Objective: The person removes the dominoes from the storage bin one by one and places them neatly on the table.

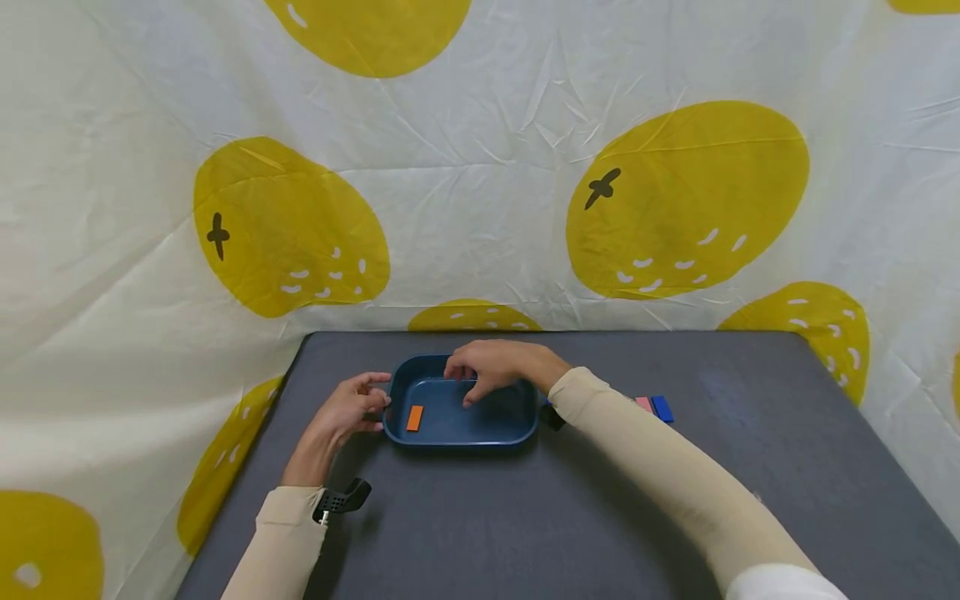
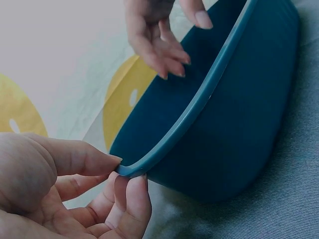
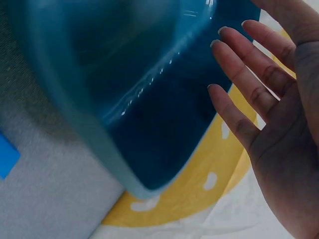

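Note:
A blue rectangular tub [image 1: 461, 444] with rounded corners sits on the dark table. Inside it, toward the left end, lies a small orange block [image 1: 415, 418]. My left hand [image 1: 351, 410] is at the tub's left end; in the left wrist view its thumb and fingers pinch the rim [image 2: 172, 137]. Over the tub's interior hovers my right hand [image 1: 491, 367], its fingers spread and loosely bent. Nothing shows between those fingers in the right wrist view, where the palm [image 3: 284, 149] faces the tub.
Right of the tub, partly behind my right forearm, lie a blue block [image 1: 662, 408] and a pink block [image 1: 643, 404]. A bit of blue [image 3: 7, 157] also shows at the right wrist view's left edge. A white cloth with yellow fruit shapes [image 1: 480, 208] hangs behind the table [image 1: 450, 533].

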A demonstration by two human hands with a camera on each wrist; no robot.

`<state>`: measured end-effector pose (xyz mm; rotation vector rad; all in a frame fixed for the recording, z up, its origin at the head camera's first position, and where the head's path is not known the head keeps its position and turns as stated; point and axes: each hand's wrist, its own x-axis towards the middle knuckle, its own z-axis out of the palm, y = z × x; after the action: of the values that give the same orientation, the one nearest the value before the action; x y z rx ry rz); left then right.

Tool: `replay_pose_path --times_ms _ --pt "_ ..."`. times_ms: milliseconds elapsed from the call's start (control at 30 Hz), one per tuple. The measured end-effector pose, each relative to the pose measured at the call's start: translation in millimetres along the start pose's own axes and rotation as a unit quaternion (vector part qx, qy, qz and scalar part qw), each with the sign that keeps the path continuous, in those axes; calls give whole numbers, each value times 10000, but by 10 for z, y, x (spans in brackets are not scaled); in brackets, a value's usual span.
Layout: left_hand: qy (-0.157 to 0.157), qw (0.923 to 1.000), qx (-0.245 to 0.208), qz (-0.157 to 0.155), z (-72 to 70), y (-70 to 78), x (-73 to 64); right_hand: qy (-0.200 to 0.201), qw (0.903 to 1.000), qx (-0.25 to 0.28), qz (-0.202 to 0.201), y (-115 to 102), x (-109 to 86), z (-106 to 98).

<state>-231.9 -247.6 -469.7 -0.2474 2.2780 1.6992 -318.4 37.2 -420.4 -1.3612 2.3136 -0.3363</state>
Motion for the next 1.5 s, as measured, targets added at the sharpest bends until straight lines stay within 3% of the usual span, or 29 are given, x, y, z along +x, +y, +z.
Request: replay_pose_path --times_ms 400,900,1200,1500 --pt "80 10000 41 -20 10 -11 20 -347 9990 -201 183 -47 369 50" --pt "6 10000 -55 33 -22 -11 13 -701 9960 -540 -138 -154 712 223" --pt "-71 9999 -66 111 -13 16 5 -803 9933 -622 -554 -188 786 279" --pt "-43 9999 -112 34 -18 26 -3 -939 9923 -643 -491 -240 779 282"
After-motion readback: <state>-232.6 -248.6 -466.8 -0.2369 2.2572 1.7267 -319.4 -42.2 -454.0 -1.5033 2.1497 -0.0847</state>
